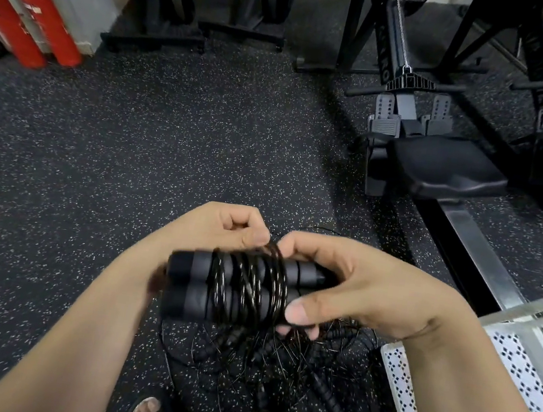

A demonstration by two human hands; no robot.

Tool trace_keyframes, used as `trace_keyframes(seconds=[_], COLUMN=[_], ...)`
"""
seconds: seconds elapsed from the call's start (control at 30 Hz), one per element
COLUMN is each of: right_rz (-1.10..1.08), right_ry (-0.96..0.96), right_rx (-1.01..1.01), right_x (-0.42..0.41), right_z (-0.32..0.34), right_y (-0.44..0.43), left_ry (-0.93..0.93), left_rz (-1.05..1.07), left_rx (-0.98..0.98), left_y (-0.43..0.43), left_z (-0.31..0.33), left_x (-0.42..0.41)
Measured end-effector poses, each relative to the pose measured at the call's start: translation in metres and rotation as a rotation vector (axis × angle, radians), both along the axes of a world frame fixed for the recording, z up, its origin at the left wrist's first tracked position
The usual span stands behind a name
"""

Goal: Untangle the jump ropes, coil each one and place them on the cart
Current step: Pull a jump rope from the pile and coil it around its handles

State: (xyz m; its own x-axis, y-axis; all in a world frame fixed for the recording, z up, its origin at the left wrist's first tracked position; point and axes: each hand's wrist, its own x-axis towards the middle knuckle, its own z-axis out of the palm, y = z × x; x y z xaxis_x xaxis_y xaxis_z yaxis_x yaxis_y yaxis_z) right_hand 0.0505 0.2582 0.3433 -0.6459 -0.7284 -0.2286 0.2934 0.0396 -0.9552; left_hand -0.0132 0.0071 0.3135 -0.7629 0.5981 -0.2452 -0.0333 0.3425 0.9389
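A black jump rope [235, 285] is held in front of me, its thin cable wound in several turns around its two black handles laid side by side. My right hand [356, 286] grips the handles' right ends, thumb on the near side. My left hand [226, 227] pinches the cable at the top of the winding. Below my hands a tangled pile of black jump ropes [278, 355] lies on the floor between my feet. The cart [517, 376], with a white perforated deck and metal frame, shows at the lower right.
The floor is black speckled rubber [132, 153]. A rowing machine [441, 166] with a black seat and steel rail stands to the right. Black equipment stands [171, 13] line the far wall. Two red fire extinguishers [29, 15] lean at the far left.
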Motion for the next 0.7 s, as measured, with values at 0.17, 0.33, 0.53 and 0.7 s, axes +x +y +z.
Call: trace_keyframes(seconds=[0.17,0.33,0.53,0.7], right_rz=[-0.277,-0.587,-0.864,-0.841], right_ry=[-0.016,0.03,0.195,0.423], right_rx=[-0.103,-0.134,0.028,0.566], right_x=[-0.007,-0.011,-0.019,-0.017], right_z=[-0.007,-0.013,-0.024,-0.029], right_y=[-0.002,-0.009,-0.009,-0.003], left_ry=[-0.089,-0.156,-0.034,0.12], left_rz=[0.213,0.286,0.101,-0.037], left_rx=[-0.088,-0.166,-0.24,-0.417], left_y=[0.002,0.017,0.033,0.032], left_z=[-0.009,-0.018,-0.012,-0.005], left_x=[0.014,0.008,0.015,0.019])
